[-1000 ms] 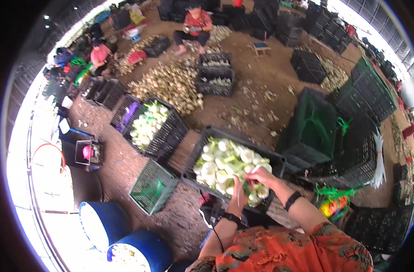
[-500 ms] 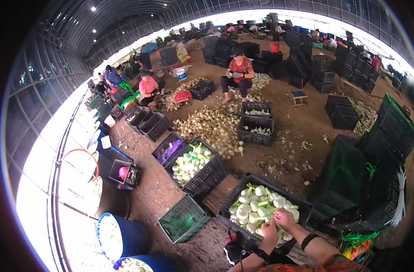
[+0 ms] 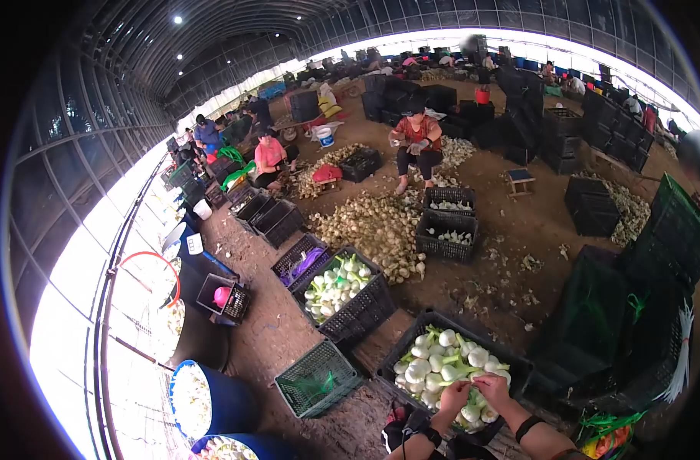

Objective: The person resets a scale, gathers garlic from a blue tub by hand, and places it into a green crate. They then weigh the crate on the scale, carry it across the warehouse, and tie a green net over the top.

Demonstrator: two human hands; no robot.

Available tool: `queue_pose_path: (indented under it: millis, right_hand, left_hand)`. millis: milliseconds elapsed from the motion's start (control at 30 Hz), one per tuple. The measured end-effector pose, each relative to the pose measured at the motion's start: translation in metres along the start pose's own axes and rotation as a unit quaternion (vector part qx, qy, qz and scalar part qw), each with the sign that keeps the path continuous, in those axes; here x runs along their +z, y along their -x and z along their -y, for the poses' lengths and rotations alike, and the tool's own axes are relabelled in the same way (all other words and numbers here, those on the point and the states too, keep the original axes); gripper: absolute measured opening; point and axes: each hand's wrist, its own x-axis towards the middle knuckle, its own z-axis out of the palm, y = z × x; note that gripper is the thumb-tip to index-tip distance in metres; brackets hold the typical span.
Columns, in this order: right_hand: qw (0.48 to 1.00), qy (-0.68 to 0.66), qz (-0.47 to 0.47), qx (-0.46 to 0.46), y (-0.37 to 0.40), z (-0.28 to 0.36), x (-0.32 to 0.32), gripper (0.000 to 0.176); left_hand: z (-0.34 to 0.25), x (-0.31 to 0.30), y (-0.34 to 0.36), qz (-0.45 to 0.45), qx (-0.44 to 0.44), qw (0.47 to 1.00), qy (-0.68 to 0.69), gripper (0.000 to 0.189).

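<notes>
A black crate (image 3: 392,366) in front of me is filled with white garlic bulbs (image 3: 416,371) with short green stems. Over its near right part, my left hand (image 3: 454,397) and my right hand (image 3: 493,387) are close together, fingers closed and fingertips almost meeting. Whatever lies between the fingers is too small and hidden to name. Bulbs lie right under and around both hands. Dark bands circle both wrists.
A second crate of bulbs (image 3: 380,307) stands ahead left, near a green crate (image 3: 282,386). Blue barrels (image 3: 239,402) line the left. Black crates (image 3: 587,307) stack at right. A seated person in red (image 3: 420,138) works behind a heap of bulbs (image 3: 369,230).
The view has shifted, so the scene sits slightly lower and farther right. My hands stay over the crate, fingers still closed; my right hand is a little lower in the picture.
</notes>
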Motion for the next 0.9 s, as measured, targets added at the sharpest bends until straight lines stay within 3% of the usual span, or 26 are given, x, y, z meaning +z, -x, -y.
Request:
queue_pose_path:
  millis: [67, 133, 233, 367, 433, 467, 533, 567, 667, 733, 767, 833, 900]
  right_hand:
    - [0.999, -0.006, 0.019, 0.046, 0.0, 0.001, -0.001, 0.01]
    - [0.999, 0.005, -0.031, -0.042, -0.001, -0.01, 0.007, 0.01]
    - [1.0, 0.01, -0.016, -0.015, -0.007, 0.012, 0.001, 0.011]
    - [0.999, 0.021, -0.007, 0.032, -0.008, 0.022, 0.0, 0.01]
    - [0.997, 0.023, -0.054, 0.058, -0.007, 0.017, 0.011, 0.01]
    - [0.997, 0.021, -0.056, 0.056, -0.007, 0.016, 0.013, 0.01]
    - [0.993, -0.014, -0.094, 0.076, -0.004, 0.015, 0.017, 0.009]
    - [0.992, -0.015, -0.095, 0.076, -0.003, 0.011, 0.018, 0.009]
    - [0.993, -0.046, -0.101, 0.046, 0.001, 0.0, 0.016, 0.007]
    - [0.996, -0.026, -0.073, 0.05, 0.003, -0.003, 0.014, 0.006]
    - [0.996, -0.026, -0.073, 0.048, 0.005, -0.004, 0.014, 0.006]
    - [0.997, -0.034, -0.059, 0.045, 0.008, -0.005, 0.012, 0.007]
    - [0.998, 0.008, -0.055, 0.043, 0.009, -0.008, 0.007, 0.007]
  left_hand:
    - [0.005, -0.001, -0.01, 0.012, 0.014, 1.0, -0.015, 0.029]
    - [0.012, -0.005, -0.018, 0.086, -0.042, 0.995, 0.026, 0.029]
    - [0.021, 0.004, -0.02, 0.047, -0.025, 0.991, 0.122, 0.029]
    - [0.009, 0.009, -0.009, 0.024, -0.037, 0.992, 0.12, 0.029]
    - [0.006, 0.013, -0.01, -0.006, -0.062, 0.983, 0.174, 0.027]
    - [0.007, 0.012, -0.012, -0.007, -0.059, 0.983, 0.173, 0.027]
    - [0.007, 0.009, -0.011, 0.06, -0.077, 0.936, 0.339, 0.025]
    - [0.005, 0.007, -0.01, 0.06, -0.077, 0.936, 0.338, 0.025]
    - [0.004, -0.002, -0.008, 0.052, -0.065, 0.959, 0.27, 0.023]
    - [0.005, -0.008, -0.014, 0.057, -0.058, 0.996, 0.043, 0.027]
    - [0.006, -0.01, -0.014, 0.056, -0.057, 0.996, 0.043, 0.027]
    - [0.005, -0.011, -0.013, 0.025, 0.049, 0.992, -0.116, 0.032]
    - [0.005, -0.008, -0.011, -0.013, 0.068, 0.988, -0.138, 0.031]
